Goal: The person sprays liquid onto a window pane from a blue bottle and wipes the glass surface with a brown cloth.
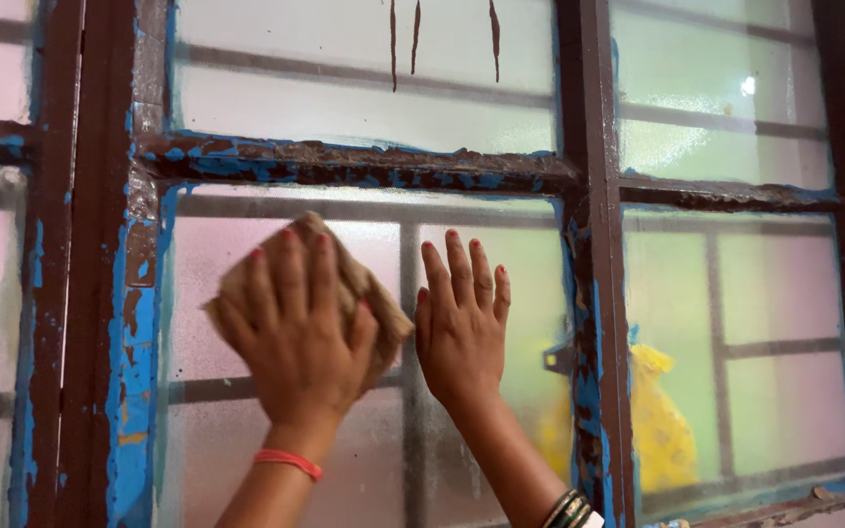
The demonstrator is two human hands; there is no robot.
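**Both hands on a frosted window pane**

The left hand [295, 332] presses a tan cloth [364, 293] flat against the frosted glass pane [520, 284], fingers spread over it rather than clenched. At its 3 o'clock, just beside it, the right hand [462, 328] lies open and empty, palm on the glass. A brown window frame [589, 196] with peeling blue paint surrounds them. At 4 o'clock, something yellow [662, 430], perhaps a bag, blurs behind the glass.
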